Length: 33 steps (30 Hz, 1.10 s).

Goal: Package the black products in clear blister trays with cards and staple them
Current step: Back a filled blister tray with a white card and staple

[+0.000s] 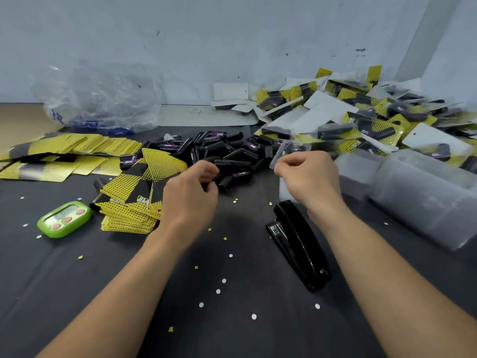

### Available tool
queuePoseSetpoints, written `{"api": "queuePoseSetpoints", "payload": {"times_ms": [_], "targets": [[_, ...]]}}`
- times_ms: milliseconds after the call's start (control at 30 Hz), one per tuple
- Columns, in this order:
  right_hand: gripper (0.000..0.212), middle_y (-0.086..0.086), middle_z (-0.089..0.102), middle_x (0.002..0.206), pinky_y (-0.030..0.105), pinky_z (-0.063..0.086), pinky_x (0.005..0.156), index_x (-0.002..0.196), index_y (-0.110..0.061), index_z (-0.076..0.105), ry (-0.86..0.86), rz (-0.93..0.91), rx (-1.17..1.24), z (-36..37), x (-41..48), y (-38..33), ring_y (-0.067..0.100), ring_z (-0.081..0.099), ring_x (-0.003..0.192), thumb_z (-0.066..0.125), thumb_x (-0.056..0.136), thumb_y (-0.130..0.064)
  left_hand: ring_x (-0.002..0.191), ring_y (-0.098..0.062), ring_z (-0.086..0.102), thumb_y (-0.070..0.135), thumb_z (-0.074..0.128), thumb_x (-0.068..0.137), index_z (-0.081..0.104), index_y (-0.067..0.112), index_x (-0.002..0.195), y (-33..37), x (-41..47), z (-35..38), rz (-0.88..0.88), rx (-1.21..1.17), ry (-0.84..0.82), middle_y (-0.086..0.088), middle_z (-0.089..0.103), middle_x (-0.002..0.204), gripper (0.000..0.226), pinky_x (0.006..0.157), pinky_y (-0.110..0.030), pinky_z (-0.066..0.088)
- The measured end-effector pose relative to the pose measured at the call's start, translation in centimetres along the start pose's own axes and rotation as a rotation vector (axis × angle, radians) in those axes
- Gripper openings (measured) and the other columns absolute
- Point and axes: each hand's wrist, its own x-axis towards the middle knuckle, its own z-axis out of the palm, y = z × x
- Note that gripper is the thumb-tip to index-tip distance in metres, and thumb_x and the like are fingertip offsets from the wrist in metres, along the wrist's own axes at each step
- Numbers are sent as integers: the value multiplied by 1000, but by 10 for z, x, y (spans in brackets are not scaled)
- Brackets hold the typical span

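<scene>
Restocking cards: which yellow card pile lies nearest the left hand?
The stack beside the green timer, by the left hand; the other pile spreads far left.

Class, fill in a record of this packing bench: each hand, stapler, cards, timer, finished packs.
left hand: grips a black product
right hand: pinches a clear tray
stapler: lying untouched by the right wrist
cards: stacked left of the left hand
timer: left of the cards
finished packs: heaped at far right
</scene>
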Motion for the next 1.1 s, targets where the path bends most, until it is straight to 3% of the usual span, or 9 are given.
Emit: {"api": "queuePoseSetpoints", "payload": {"times_ms": [67,133,267,400,533,700,833,933,1100], "targets": [[12,-14,73,70,20,47,71,80,-25,81,6,-107,-149,-1,-5,1,9,67,78,70,82,-21,122,-21,61,15,68,89,67,24,127,-7,-3,8,86,271,-110,3,70,128,39,107,-35,42],[20,-7,77,90,28,50,83,96,-25,81,30,-214,-258,-2,-7,0,20,67,97,67,85,-16,148,-25,37,29,65,93,53,19,146,-13,-1,10,58,493,-248,-3,49,155,56,124,-40,21],[57,1,65,129,40,35,102,135,-22,61,-56,-284,-532,-6,-1,-4,29,49,125,67,80,-9,155,-20,23,35,51,102,33,17,158,-23,4,7,23,586,-367,-3,34,165,61,127,-41,6],[34,-2,71,102,36,33,101,112,-29,68,-189,-165,-734,-12,4,1,28,61,113,66,83,-10,154,-16,26,21,51,101,31,17,159,-25,4,5,24,569,-356,-2,36,165,61,126,-38,7],[44,-1,72,118,37,39,103,125,-33,67,-235,-151,-745,-14,6,8,27,61,118,67,88,-10,148,-15,38,17,60,93,51,22,148,-18,1,9,78,520,-282,2,50,156,56,125,-38,13],[36,-4,72,116,38,44,104,119,-32,71,-180,-149,-623,-12,3,15,23,63,112,75,86,-17,127,-24,59,12,65,89,74,27,123,-10,-3,11,69,282,-214,1,70,132,38,109,-36,41],[38,-6,74,106,33,54,91,112,-28,77,-34,-78,-309,-14,-3,12,18,66,100,83,75,-21,126,-23,60,14,67,89,71,28,127,-13,-4,16,63,245,-210,2,68,134,41,106,-37,44],[38,-8,72,106,27,51,85,113,-27,76,20,-79,-235,-14,-10,13,16,66,102,82,77,-16,133,-15,53,15,68,89,62,29,140,-13,-2,20,80,184,-236,9,61,143,53,109,-27,38],[33,-13,69,96,38,51,95,107,-26,75,-32,-242,-211,-19,-24,-5,13,63,99,81,76,-16,142,-16,40,23,64,92,45,31,153,-17,1,24,109,235,-360,8,51,153,65,116,-29,30]]}}
